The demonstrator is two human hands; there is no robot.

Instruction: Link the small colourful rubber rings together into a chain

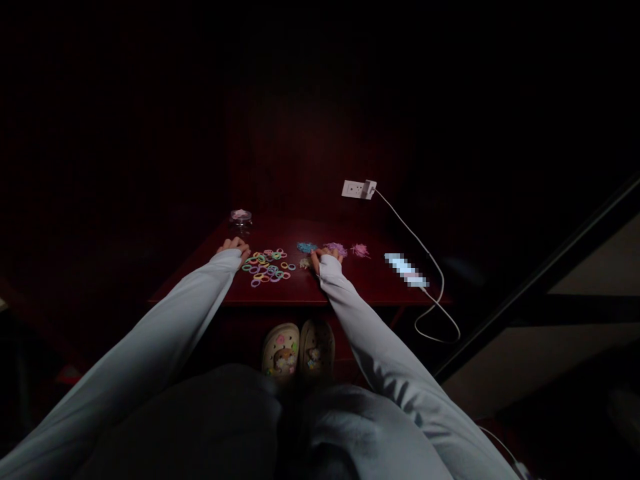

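My left hand (235, 246) rests on the dark red table at the left edge of a spread of pastel hair ties (270, 267). Its fingers are loosely bent and slightly apart, and I see nothing held in them. Farther right, my right hand (323, 257) is lowered among small piles, its thumb and a finger drawn together; anything between them is too small to make out. Around it lie a blue pile (307, 247), a pale yellowish pile (305, 264) and a purple pile (336, 249) partly behind the hand. These piles look like tiny elastic bands.
A pink pile (360, 250) lies farther right. A clear lidded jar (241, 223) stands at the back left. A blurred-out phone (406, 270) is on the right, its white cable (415, 230) running to a wall socket (354, 189). Beige clogs (281, 350) are below the table edge (280, 303).
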